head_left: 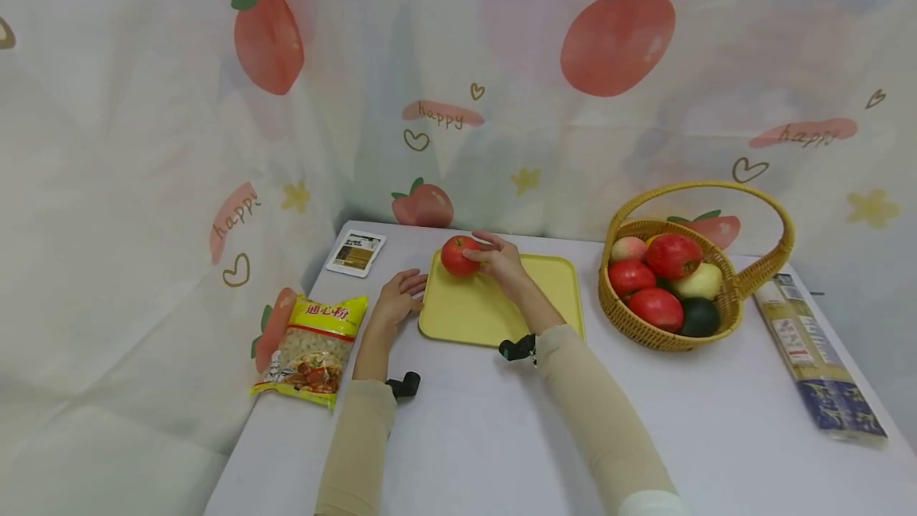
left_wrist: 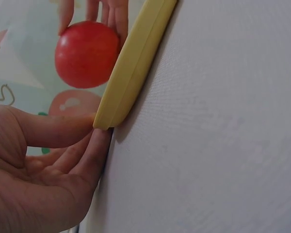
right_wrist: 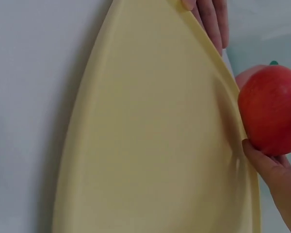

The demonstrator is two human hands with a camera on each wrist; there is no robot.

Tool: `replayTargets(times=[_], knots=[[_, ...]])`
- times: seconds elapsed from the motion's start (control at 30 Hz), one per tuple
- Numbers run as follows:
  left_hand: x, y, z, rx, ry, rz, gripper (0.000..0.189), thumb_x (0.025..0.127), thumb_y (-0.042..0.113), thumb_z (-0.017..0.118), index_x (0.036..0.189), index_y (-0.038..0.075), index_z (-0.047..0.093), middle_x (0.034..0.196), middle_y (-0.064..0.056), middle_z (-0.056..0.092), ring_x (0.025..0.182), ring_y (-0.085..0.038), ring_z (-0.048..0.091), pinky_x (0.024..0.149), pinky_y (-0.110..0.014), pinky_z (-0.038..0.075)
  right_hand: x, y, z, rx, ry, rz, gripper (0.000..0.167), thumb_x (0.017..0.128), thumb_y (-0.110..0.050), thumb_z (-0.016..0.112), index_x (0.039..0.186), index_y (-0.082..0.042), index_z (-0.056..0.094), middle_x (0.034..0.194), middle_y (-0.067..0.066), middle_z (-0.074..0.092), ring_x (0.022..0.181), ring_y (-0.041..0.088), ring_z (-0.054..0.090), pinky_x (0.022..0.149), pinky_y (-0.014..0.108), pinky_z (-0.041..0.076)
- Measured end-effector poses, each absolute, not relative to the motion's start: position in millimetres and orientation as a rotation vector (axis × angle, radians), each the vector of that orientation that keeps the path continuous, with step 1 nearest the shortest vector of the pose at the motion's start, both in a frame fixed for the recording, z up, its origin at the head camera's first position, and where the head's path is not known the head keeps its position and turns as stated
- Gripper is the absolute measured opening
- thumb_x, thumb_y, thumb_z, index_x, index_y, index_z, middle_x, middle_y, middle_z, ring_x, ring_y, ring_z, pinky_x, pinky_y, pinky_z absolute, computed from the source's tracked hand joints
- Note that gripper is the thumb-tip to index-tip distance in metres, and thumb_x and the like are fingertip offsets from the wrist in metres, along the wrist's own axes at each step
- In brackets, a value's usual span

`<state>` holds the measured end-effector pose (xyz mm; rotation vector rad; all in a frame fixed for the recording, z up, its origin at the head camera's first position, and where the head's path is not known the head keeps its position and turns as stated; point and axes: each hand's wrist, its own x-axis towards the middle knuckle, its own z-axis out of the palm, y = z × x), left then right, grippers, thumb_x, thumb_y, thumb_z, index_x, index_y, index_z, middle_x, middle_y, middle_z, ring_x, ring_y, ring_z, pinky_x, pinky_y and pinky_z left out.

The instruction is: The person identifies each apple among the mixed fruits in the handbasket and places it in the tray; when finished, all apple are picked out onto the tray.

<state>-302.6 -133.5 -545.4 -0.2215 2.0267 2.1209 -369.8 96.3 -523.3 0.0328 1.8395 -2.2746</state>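
In the head view my right hand [head_left: 501,261] holds a red apple [head_left: 456,256] over the far left part of a yellow tray [head_left: 494,309]. Thumb and fingers grip the apple [right_wrist: 271,110] from its side, close above the tray surface in the right wrist view. At the tray's left edge is my left hand [head_left: 396,299]. Its thumb and fingers pinch the rim of the tray [left_wrist: 131,73] in the left wrist view, thumb on the upper side. The tray lies flat on the white table.
Right of the tray stands a wicker basket [head_left: 648,337] of fruit with a tall handle. A noodle pack [head_left: 817,357] lies at the far right. To the left are a yellow macaroni bag [head_left: 311,349] and a small white packet [head_left: 357,253]. A printed curtain [head_left: 501,142] hangs behind.
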Motion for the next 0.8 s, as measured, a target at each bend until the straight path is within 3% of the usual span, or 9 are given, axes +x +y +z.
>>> replayTargets(times=[0.13,0.23,0.47,0.63,0.8], knots=[[-302.7,-131.4,-546.1,-0.218,2.024,2.121,0.082,0.08,-0.031,0.055,0.155,0.0,0.042,0.149,-0.019,0.057,0.139,-0.031,0.054,0.115,-0.045,0.045,-370.3,96.0,-525.4,0.056,1.894,-2.239,0.061,0.093,-0.001,0.074,0.15,-0.001,0.053,0.146,0.023,0.058,0.115,0.02,0.064,0.097,0.035,0.055],[-303.0,-130.4,-546.1,-0.215,2.016,2.125,0.082,0.08,-0.031,0.055,0.155,0.0,0.042,0.149,-0.019,0.057,0.139,-0.031,0.054,0.115,-0.044,0.045,-370.5,98.0,-524.4,0.056,1.976,-2.164,0.062,0.092,-0.004,0.076,0.15,-0.002,0.054,0.146,0.021,0.059,0.118,0.021,0.061,0.097,0.03,0.051],[-303.2,-131.6,-545.3,-0.24,2.012,2.116,0.082,0.081,-0.03,0.055,0.155,0.002,0.043,0.149,-0.017,0.057,0.139,-0.03,0.054,0.115,-0.044,0.045,-370.5,108.4,-524.0,0.01,2.012,-2.029,0.075,0.091,-0.005,0.077,0.158,-0.005,0.043,0.156,0.02,0.05,0.146,0.031,0.045,0.123,0.043,0.034],[-302.7,-132.0,-545.6,-0.24,2.019,2.113,0.083,0.08,-0.03,0.055,0.155,0.002,0.042,0.149,-0.018,0.057,0.139,-0.03,0.054,0.115,-0.044,0.045,-368.7,113.3,-526.0,-0.009,2.018,-2.021,0.08,0.091,-0.009,0.079,0.161,-0.008,0.038,0.154,0.02,0.052,0.146,0.03,0.046,0.123,0.043,0.035],[-302.5,-132.4,-547.4,-0.239,2.03,2.115,0.082,0.08,-0.03,0.056,0.155,0.002,0.043,0.149,-0.018,0.057,0.139,-0.03,0.054,0.115,-0.044,0.045,-361.2,117.5,-514.2,-0.045,2.033,-2.059,0.075,0.095,-0.013,0.075,0.16,-0.005,0.038,0.151,0.021,0.056,0.138,0.032,0.054,0.119,0.045,0.04]])
